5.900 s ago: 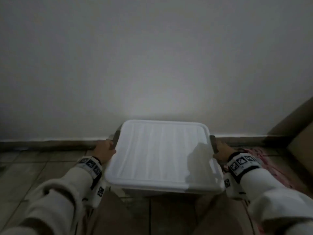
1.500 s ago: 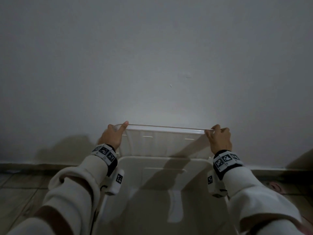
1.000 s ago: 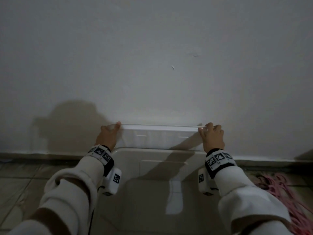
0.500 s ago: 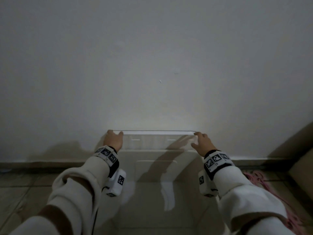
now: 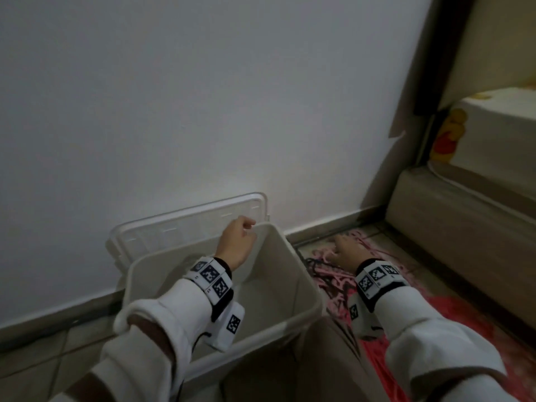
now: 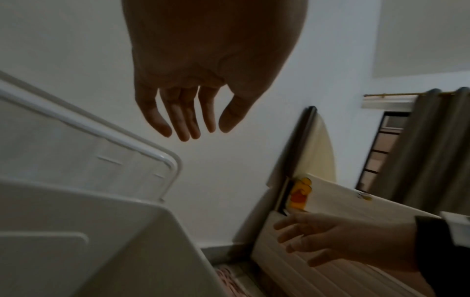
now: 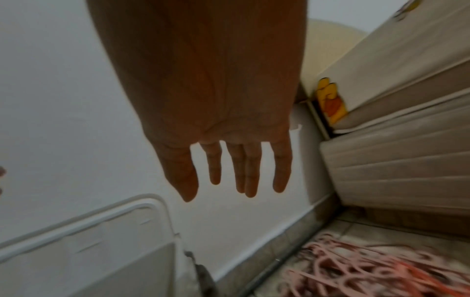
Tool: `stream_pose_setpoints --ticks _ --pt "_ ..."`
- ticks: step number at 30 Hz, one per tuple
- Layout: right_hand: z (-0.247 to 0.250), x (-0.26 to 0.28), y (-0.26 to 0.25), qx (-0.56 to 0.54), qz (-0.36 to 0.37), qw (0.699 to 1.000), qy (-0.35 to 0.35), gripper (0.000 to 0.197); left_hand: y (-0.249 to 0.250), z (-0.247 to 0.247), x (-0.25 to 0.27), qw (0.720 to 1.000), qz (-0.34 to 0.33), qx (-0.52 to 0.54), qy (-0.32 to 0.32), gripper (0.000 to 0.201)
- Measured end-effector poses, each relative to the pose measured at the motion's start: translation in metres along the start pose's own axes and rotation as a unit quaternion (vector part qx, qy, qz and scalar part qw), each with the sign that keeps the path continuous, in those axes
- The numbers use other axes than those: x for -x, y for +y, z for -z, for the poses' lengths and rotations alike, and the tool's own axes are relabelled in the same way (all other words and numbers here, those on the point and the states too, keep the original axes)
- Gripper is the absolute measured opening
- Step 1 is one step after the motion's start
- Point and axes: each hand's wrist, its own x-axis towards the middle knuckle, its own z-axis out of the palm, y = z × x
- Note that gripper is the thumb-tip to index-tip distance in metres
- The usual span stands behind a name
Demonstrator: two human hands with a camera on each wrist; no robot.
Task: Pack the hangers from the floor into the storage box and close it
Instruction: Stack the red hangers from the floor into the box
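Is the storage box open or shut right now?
Open. The lid is off and stands against the wall behind the storage box, whose visible inside is bare; neither hand touches it.

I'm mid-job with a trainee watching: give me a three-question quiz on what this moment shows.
1. True or false: the lid leans upright against the wall behind the storage box.
2. Which hand is stretched out over the pink hangers?
A. left hand
B. right hand
C. both
3. Fill in: the inside of the storage box holds ____ hangers so far.

Key: 1 true. 2 B; its fingers are straight and grip nothing. 3 no; the hangers all lie on the floor to the box's right.
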Motion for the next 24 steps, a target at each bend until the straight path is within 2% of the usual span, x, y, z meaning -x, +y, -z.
stream_pose_setpoints --ticks 4,9,14,19,20,22,24 --pt "-0.015 0.025 0.068 -0.022 -0.063 0.998 -0.010 0.048 0.015 -0.061 0.015 0.995 -0.036 0.025 -0.095 0.025" --pt "-0.035 0.047 0.154 -0.011 -0.141 0.989 -0.039 0.055 0.025 -0.142 0.028 0.978 -0.024 0.047 -0.201 0.023" --pt "-0.050 0.055 0.231 -0.006 -0.225 0.972 -0.063 0.049 0.028 -0.216 0.028 0.959 0.025 0.011 -0.283 0.020" --pt "-0.069 0.058 0.300 -0.027 -0.317 0.947 -0.035 0.054 0.015 -0.288 0.020 0.928 0.106 -0.076 -0.349 0.007" --pt "-0.073 0.059 0.311 -0.031 -0.344 0.938 -0.021 0.054 0.012 -0.300 0.020 0.920 0.117 -0.097 -0.362 0.011" --pt "-0.082 0.062 0.328 -0.044 -0.402 0.914 0.007 0.055 0.003 -0.324 0.023 0.904 0.136 -0.138 -0.380 0.033" --pt "-0.091 0.063 0.342 -0.069 -0.446 0.892 0.026 0.065 -0.007 -0.343 0.027 0.891 0.156 -0.169 -0.393 0.040"
